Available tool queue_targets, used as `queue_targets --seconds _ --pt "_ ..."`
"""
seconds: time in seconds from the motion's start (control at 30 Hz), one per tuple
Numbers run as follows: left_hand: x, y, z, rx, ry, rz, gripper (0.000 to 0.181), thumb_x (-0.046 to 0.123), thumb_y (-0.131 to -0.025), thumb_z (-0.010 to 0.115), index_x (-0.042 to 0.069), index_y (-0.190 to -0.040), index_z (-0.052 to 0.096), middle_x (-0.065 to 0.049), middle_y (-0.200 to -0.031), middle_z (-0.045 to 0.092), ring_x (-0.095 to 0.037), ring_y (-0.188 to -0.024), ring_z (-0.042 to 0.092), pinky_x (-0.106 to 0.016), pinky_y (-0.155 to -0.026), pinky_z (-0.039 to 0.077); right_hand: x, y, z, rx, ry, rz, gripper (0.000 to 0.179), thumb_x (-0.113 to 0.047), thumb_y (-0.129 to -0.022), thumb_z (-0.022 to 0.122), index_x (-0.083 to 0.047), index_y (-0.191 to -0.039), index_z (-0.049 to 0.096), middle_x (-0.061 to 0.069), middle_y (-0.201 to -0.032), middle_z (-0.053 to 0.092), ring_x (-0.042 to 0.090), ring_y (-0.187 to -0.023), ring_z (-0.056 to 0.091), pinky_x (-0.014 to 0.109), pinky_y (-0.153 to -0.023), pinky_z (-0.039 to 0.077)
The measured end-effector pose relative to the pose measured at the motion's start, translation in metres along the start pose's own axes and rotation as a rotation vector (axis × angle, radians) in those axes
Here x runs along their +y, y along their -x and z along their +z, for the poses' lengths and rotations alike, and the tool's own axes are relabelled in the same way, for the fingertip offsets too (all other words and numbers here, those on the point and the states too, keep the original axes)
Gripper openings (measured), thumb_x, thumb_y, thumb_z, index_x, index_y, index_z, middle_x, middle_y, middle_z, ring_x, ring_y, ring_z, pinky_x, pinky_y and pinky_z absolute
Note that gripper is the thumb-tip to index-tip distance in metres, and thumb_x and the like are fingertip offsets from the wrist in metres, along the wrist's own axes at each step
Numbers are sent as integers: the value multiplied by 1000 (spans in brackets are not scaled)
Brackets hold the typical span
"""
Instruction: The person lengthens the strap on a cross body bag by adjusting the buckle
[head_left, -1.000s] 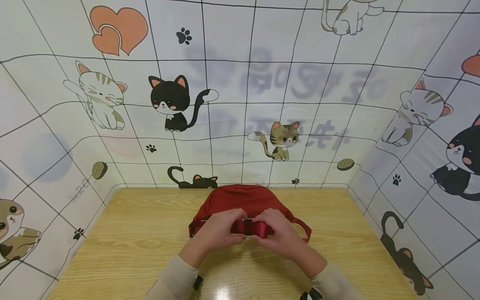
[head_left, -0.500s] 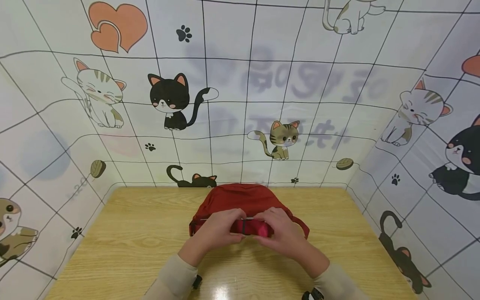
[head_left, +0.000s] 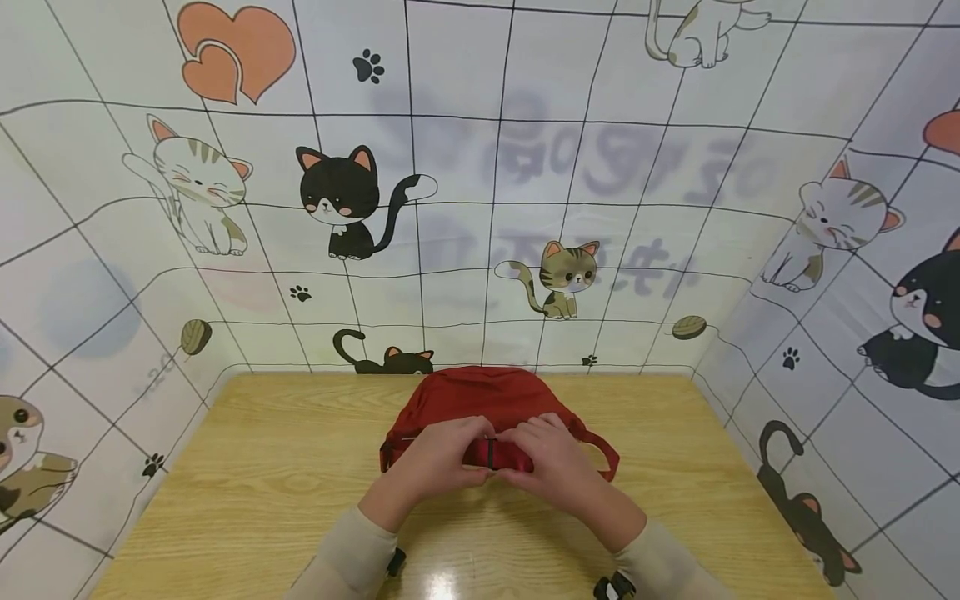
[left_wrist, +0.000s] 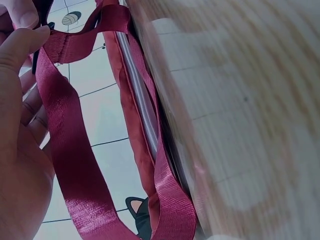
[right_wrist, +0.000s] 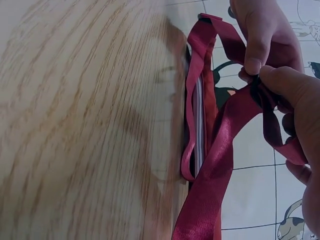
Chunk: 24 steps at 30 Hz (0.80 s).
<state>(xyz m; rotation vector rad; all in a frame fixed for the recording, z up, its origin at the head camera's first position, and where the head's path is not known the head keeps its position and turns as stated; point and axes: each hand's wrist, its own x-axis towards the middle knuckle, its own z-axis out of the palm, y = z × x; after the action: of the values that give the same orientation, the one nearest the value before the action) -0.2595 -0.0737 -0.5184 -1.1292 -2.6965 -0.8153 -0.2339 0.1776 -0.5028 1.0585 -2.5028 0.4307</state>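
Observation:
A red bag (head_left: 480,393) rests on the table, and its dark red webbing strap (right_wrist: 212,167) is lifted in front of it. Near the strap's black slider buckle (head_left: 491,453), my left hand (head_left: 435,458) pinches the webbing between thumb and fingers. Close by on the other side, my right hand (head_left: 558,467) pinches the strap, its thumb beside the buckle in the right wrist view. A short fold of strap loops from there over the right fingers. In the left wrist view a long stretch of strap (left_wrist: 70,135) hangs down from the left hand. Fingers partly hide the buckle.
Under the bag is a wood-grain table (head_left: 300,433). A white sheet with cat drawings (head_left: 465,183) encloses its back and sides. The bag's pale zipper (left_wrist: 140,92) runs along its edge, and a side strap loop (head_left: 609,454) lies at its right.
My right hand has shifted slightly left, closer to the buckle and the left hand. The webbing that bulged beside its fingers shows less. The left hand and the bag have barely moved.

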Motion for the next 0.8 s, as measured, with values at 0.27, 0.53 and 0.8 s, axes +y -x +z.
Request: queue_targets --seconds 0.27,0.53,0.8 --pt "-7 3 0 11 -4 -13 46 28 -90 93 28 -125 64 18 -108 68 -5 -95 64 -30 -87 56 12 8 1 81 -92 -11 45 -32 -83 100 -17 -119 77 -8 -100 73 11 -92 61 40 -96 46" --pt "-12 8 0 4 3 -67 48 30 -89 94 31 -126 64 17 -109 68 -5 -95 62 -31 -86 56 29 24 -4 125 -209 -11 46 -20 -81 100 -17 -119 75 -12 -102 70 7 -94 59 37 -91 48" --pt "-12 8 0 -5 1 -62 47 30 -89 94 29 -126 64 16 -105 67 -6 -93 61 -30 -83 55 25 24 -3 57 -172 18 52 -26 -83 100 -16 -126 73 -10 -115 73 13 -105 64 40 -91 52"
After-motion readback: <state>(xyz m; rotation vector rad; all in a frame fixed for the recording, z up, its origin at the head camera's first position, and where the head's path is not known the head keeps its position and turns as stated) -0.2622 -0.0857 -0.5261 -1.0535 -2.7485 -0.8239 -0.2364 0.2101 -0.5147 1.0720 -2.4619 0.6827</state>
